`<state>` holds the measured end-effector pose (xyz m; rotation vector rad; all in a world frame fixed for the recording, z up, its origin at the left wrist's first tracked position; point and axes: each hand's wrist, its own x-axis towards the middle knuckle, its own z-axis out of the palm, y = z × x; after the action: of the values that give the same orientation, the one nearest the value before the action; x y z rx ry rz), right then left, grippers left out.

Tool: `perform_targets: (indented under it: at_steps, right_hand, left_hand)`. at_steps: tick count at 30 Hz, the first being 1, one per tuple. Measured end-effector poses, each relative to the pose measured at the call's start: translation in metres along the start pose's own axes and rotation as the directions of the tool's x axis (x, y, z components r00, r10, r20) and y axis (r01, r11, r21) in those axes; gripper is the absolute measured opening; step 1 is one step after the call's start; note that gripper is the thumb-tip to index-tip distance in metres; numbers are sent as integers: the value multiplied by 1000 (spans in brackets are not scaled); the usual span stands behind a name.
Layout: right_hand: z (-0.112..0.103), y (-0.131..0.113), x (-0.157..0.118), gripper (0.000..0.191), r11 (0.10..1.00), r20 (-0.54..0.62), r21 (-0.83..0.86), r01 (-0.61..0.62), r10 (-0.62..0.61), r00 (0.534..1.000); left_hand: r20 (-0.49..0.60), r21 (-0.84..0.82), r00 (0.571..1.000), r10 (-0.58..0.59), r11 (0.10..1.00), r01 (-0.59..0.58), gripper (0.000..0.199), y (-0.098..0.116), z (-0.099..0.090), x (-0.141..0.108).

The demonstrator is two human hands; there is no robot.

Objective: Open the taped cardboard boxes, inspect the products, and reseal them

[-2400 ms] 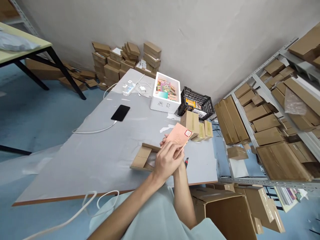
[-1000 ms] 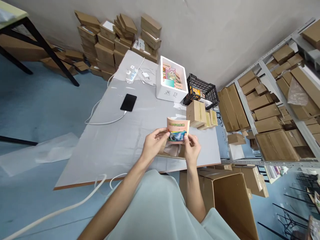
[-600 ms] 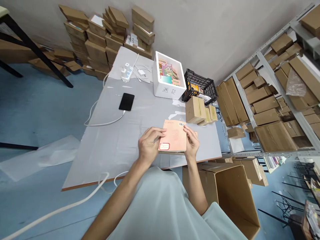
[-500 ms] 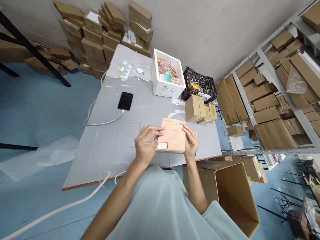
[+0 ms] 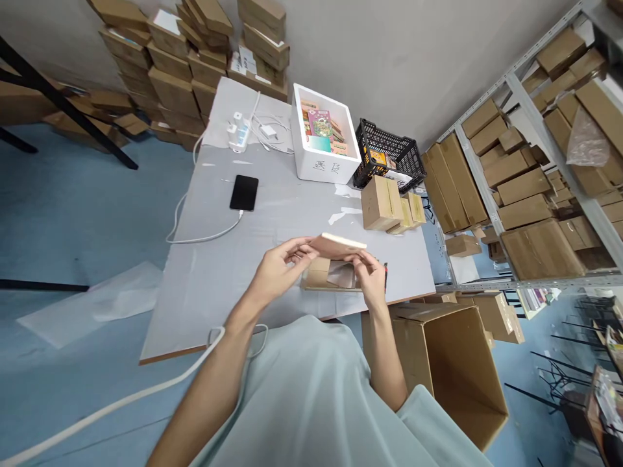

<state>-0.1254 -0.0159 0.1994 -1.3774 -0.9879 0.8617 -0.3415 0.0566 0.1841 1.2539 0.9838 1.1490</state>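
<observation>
Both my hands hold a thin book (image 5: pixel 337 246) with pale pages, tilted so one edge faces up. My left hand (image 5: pixel 282 269) pinches its left end between thumb and fingers. At the right end, my right hand (image 5: pixel 368 275) grips the lower edge. Beneath the book, an opened cardboard piece (image 5: pixel 318 274) lies near the table's front edge, with something greyish and shiny on it that I cannot make out. My hands partly cover it.
On the table (image 5: pixel 214 285) are a phone (image 5: pixel 244 192) on a cable, a power strip (image 5: pixel 239 134), a white foam box (image 5: pixel 321 170) of books, a black crate (image 5: pixel 389 152) and small cartons (image 5: pixel 382 204). An open carton (image 5: pixel 457 363) stands at right, by shelves (image 5: pixel 518 104).
The book has tipped from its pink printed cover facing me to nearly edge-on, and it has risen slightly. The cardboard piece beneath it has come into view.
</observation>
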Motion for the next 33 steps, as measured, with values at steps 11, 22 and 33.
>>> perform_targets:
  at_steps: [11,22,33]
  right_hand:
    - [-2,10,-1,71,992,-36,-95,-82,78,996]
    - [-39,98,-49,88,895,23,156,-417,419,908]
    - [-7,17,182,76,887,60,439,-148,135,989]
  left_hand:
    - [-50,19,996,-71,997,72,60,-10,13,-2]
    - [-6,-110,925,-380,919,377,79,-77,35,-47]
    - [-261,94,964,47,995,-23,39,30,69,127]
